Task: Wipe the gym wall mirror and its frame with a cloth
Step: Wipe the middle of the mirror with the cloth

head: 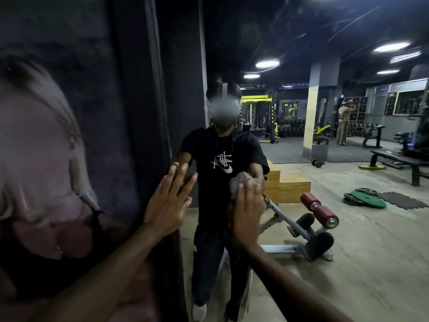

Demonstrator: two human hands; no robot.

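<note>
My left hand [167, 205] flat, fingers [169, 180] straight, on mirror [348, 252] beside dark frame [160, 112]. My right hand [247, 212] also straight-fingered, pressing crumpled pinkish cloth [241, 182] against glass, just right of left hand.

mottled pinkish cloth [241, 180], black frame [161, 112], green weight plate [369, 201].

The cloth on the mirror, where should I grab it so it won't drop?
Grab the bunched top of the cloth, the lump showing above the right hand that presses it against the mirror. Come from above, probably: the hand covers everything lower.
</note>
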